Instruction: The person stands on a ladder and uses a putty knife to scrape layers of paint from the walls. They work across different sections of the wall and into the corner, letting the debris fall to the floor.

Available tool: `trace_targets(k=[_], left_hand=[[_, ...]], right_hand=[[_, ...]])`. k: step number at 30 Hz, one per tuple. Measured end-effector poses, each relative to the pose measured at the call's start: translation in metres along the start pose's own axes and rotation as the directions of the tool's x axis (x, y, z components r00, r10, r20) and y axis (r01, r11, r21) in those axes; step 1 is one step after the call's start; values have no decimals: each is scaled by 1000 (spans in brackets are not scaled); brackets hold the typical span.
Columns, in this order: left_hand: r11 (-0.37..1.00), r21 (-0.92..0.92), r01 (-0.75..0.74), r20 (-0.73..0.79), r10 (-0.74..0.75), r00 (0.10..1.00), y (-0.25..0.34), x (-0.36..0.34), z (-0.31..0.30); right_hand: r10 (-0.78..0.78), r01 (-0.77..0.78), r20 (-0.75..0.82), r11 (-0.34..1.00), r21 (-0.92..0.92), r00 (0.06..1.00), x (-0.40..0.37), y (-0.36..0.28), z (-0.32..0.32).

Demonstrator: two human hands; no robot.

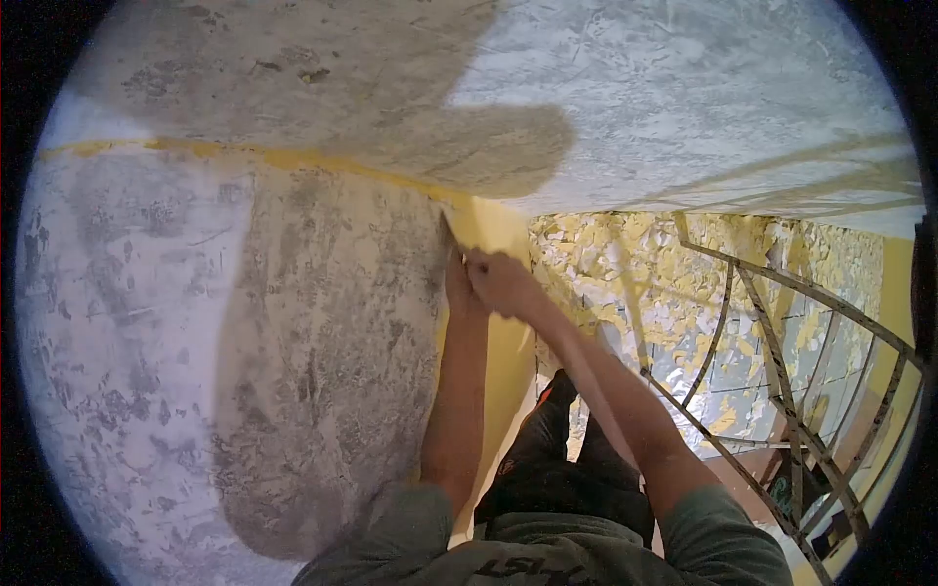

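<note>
My left hand (pixel 459 285) is against the wall (pixel 332 322), beside the edge where grey scraped plaster meets a strip of yellow paint (pixel 500 223). Close on its right, my right hand (pixel 503 283) is closed, its fingers curled round something mostly hidden. A thin, dark, pointed blade (pixel 450 230) sticks up from between the hands and touches the wall at the paint edge. Which hand grips the blade's handle cannot be made out.
Yellow paint flakes (pixel 586 254) cover the tiled floor at the right. A rusty metal frame (pixel 772 361) with several bars stands there. Dark objects (pixel 831 537) lie by its lower end. A yellow line (pixel 293 159) crosses the upper left.
</note>
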State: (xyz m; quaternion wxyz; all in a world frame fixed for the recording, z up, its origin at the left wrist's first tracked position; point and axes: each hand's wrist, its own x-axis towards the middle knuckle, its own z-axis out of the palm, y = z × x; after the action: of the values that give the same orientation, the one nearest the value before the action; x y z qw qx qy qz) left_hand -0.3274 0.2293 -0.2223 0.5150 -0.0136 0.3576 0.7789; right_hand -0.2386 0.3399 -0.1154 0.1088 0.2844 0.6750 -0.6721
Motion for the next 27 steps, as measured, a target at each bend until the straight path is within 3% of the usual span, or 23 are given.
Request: trace_targets(k=[1, 3, 4, 5, 7, 8, 9, 10, 11, 12, 13, 15, 16, 18, 19, 21, 22, 23, 25, 26, 27], left_hand=[[1000, -1, -2, 5, 2, 1000, -1, 6, 3], [996, -8, -87, -287, 81, 955, -5, 14, 24], [987, 27, -159, -415, 156, 896, -2, -3, 71], [987, 26, -161, -417, 157, 895, -2, -16, 58], [987, -85, -134, -113, 124, 986, -1, -33, 19], [984, -92, -153, -248, 126, 961, 2, -20, 19], [983, -90, -160, -242, 134, 961, 5, 2, 7], [975, -207, -85, 8, 89, 996, 5, 28, -13], [954, -299, 22, 261, 60, 964, 6, 39, -14], [981, -189, -44, 250, 92, 964, -1, 43, -15], [980, -194, -39, 248, 88, 965, -9, 41, -17], [965, -245, -96, 207, 149, 967, -22, 29, -31], [964, -247, -100, 210, 154, 966, -19, 20, -34], [960, -280, -12, 234, 81, 969, -8, -4, -26], [958, -285, -17, 227, 84, 970, -3, 2, -22], [991, -91, -96, 130, 108, 986, 15, 35, -4], [993, 52, -110, -270, 119, 955, 14, 32, 37], [994, 44, -103, -276, 112, 955, 6, 25, 30], [983, -68, -169, -41, 167, 985, -19, -9, 7], [975, 130, -179, -401, 217, 890, -30, -43, 30], [988, 73, -134, -464, 153, 872, -41, -71, 18]], right_hand=[[-2, 2, -4, 1000, -3, 1000, -2, -3, -5], [-45, 44, -22, 997, -71, 999, -4, -8, -15], [-250, 224, -113, 953, -203, 962, 0, 15, 6], [-250, 224, -110, 953, -205, 962, -11, 19, 21], [-345, 347, -313, 936, -53, 885, -26, 21, 44], [-398, 388, -388, 916, -107, 832, -12, 30, 55], [-407, 396, -387, 911, -111, 828, -3, 26, 50], [-309, 278, -343, 951, -137, 887, 8, 23, 39], [-196, 150, -305, 974, -168, 932, 15, 24, 33], [-270, 234, -359, 962, -139, 894, 18, 35, 30], [-263, 226, -360, 964, -140, 895, 17, 43, 33], [-373, 335, -469, 927, -167, 801, 10, 54, 46], [-378, 338, -467, 925, -172, 799, 7, 56, 54], [-539, 489, -487, 839, -237, 688, 0, 51, 67], [-537, 488, -479, 841, -236, 694, 2, 48, 65], [-281, 269, -425, 959, -88, 861, 14, 21, 41], [-386, 388, -466, 917, -96, 796, 32, 47, 45], [-378, 378, -464, 921, -97, 801, 19, 43, 41], [-78, 58, -177, 992, -116, 981, -24, 27, 36], [-311, 302, -323, 950, -79, 894, -32, 61, 66], [-318, 317, -329, 947, -58, 889, -51, 77, 86]])
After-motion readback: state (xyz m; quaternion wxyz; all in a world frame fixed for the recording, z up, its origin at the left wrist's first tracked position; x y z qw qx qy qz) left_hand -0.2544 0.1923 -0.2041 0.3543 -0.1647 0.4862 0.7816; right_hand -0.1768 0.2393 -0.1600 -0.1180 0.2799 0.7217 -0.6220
